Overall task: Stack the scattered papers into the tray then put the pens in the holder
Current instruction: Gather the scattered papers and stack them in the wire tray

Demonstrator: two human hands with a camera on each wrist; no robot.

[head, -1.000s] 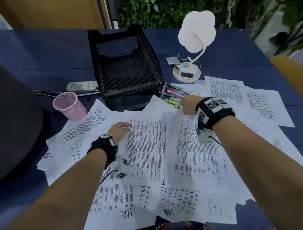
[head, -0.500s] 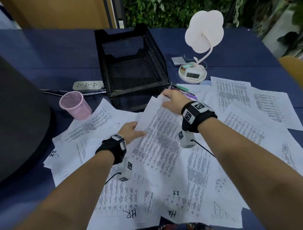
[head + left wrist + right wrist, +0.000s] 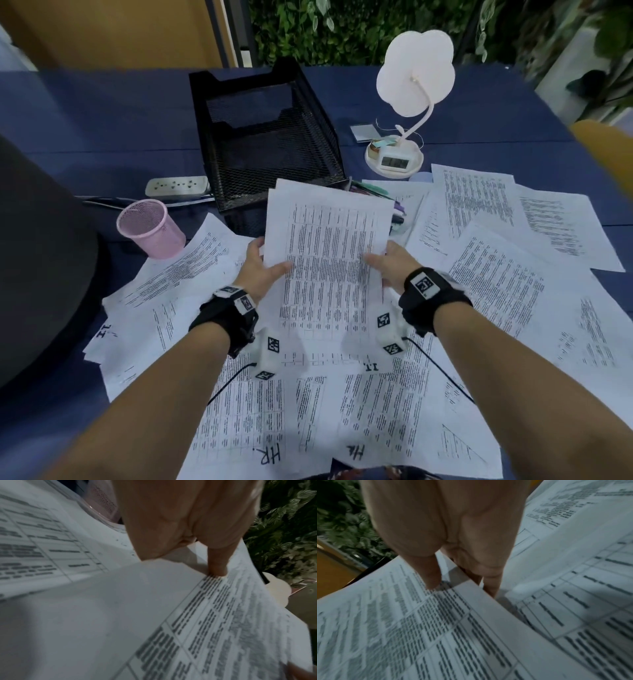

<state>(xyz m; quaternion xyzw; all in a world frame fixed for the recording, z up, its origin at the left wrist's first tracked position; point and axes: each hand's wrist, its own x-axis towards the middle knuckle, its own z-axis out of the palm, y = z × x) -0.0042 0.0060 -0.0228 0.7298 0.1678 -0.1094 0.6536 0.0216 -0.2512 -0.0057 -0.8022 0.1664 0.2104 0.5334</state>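
I hold a thin stack of printed sheets (image 3: 325, 253) lifted off the table, just in front of the black mesh tray (image 3: 267, 137). My left hand (image 3: 263, 267) pinches its left edge, thumb on top (image 3: 217, 566). My right hand (image 3: 385, 263) pinches the right edge, thumb on top (image 3: 431, 577) and fingers beneath. Many more printed papers (image 3: 496, 291) lie scattered over the blue table. Several coloured pens (image 3: 394, 209) lie right of the tray, partly hidden by the lifted sheets. The pink mesh pen holder (image 3: 150, 228) stands left of the tray.
A white desk lamp with a small clock in its base (image 3: 394, 161) stands right of the tray. A white power strip (image 3: 176, 186) with a cable lies behind the holder. A dark chair back (image 3: 37, 257) fills the left side. A yellow chair (image 3: 606, 154) is at the right edge.
Both hands gathered sheets from the table and lifted them; the right hand moved from the pens' side to the stack's right edge, and the stack now points at the tray.
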